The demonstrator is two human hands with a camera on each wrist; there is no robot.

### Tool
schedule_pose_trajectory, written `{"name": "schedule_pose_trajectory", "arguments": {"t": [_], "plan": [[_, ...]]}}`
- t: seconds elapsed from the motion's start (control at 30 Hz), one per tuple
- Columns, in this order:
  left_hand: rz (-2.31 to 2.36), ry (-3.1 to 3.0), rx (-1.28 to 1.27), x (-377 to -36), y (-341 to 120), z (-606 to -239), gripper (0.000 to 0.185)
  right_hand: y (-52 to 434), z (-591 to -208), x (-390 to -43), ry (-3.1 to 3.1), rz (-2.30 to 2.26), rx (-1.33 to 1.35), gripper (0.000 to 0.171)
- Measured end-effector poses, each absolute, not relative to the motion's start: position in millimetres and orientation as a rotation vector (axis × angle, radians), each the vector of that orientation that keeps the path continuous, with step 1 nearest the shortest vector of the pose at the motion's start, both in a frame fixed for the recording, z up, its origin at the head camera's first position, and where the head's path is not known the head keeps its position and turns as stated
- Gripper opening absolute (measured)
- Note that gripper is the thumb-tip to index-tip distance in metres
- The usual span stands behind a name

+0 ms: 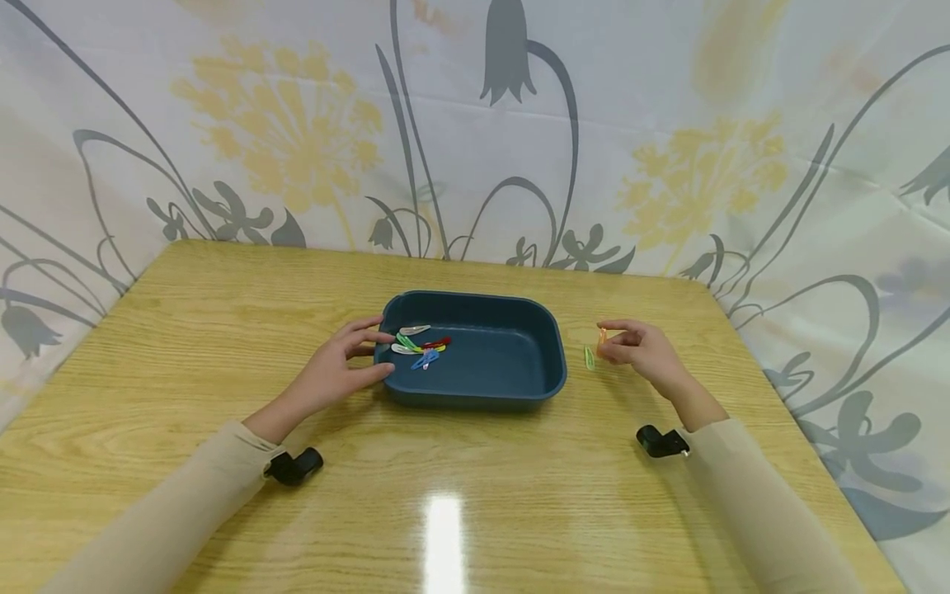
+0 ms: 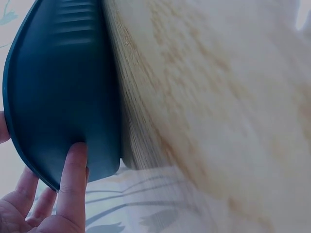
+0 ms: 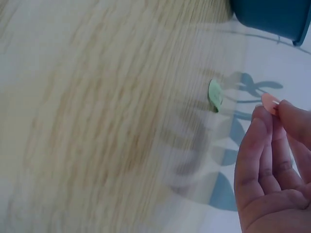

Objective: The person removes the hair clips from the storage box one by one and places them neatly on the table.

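Head view: our right hand (image 1: 644, 351) pinches an orange clip (image 1: 602, 337) at the fingertips; a loose pinch could drop it beside the green clip (image 1: 589, 357). Our left hand (image 1: 337, 370), fingers spread, steadies the tray (image 1: 545, 330).

The tray (image 1: 545, 346) is dark blue. Inside it, at its left end, lie small hair clips: a white one (image 1: 414, 330), a green one (image 1: 406, 340), a red one (image 1: 438, 341), a yellow one and a light blue one (image 1: 425, 360). Right of the tray, a light green clip (image 1: 590, 357) lies on the table (image 1: 185, 346), which is yellow-brown wood with darker streaks. The right hand (image 1: 638, 350) pinches an orange clip (image 1: 602, 337). Both sleeves (image 1: 171, 520) are beige. Behind the tray hangs a white cloth (image 1: 638, 107) with grey stems and yellow flowers.
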State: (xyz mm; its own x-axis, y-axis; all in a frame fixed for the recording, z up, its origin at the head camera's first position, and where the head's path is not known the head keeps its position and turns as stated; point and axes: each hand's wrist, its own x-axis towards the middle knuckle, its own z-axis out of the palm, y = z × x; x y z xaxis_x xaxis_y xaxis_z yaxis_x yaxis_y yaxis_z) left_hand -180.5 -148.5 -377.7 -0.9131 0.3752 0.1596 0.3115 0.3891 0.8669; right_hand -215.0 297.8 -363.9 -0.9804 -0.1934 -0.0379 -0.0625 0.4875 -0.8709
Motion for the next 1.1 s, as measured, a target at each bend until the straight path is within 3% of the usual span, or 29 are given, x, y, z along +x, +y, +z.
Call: {"name": "schedule_pose_trajectory", "arguments": {"t": [1.1], "plan": [[1.556, 2.582, 0.603, -181.7, -148.1, -379.3, 0.041, 311.2, -372.9, -225.7, 2.545, -1.202, -0.073, 0.044]]}}
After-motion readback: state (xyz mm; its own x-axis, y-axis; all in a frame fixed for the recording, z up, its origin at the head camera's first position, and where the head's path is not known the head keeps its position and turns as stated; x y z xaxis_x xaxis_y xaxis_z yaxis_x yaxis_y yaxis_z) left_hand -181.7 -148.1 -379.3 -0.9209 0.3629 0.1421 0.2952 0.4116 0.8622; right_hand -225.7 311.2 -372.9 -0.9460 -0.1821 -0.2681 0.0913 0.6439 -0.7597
